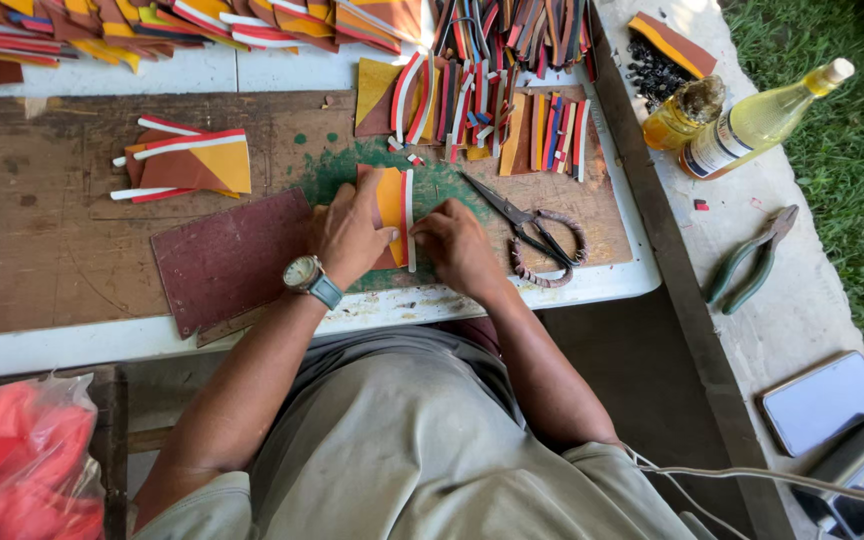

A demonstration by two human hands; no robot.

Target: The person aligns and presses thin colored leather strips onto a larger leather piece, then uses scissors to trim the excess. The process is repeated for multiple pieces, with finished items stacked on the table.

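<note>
My left hand (pixel 350 232), with a wristwatch on its wrist, presses flat on an orange and brown piece (pixel 390 200) that has a white and red strip along its right edge. My right hand (pixel 457 245) pinches the lower end of that strip against the piece. Both rest on a green-stained part of the work board (pixel 52 230). Scissors (pixel 527 228) with cord-wrapped handles lie just right of my right hand.
A dark red sheet (pixel 227 260) lies left of my left hand. Finished orange pieces (pixel 192 160) sit further left; several coloured strips (pixel 492 115) lie behind. Two oil bottles (pixel 732 120), pliers (pixel 752 262) and a phone (pixel 822 400) rest on the ledge at right. A red bag (pixel 12 460) is at lower left.
</note>
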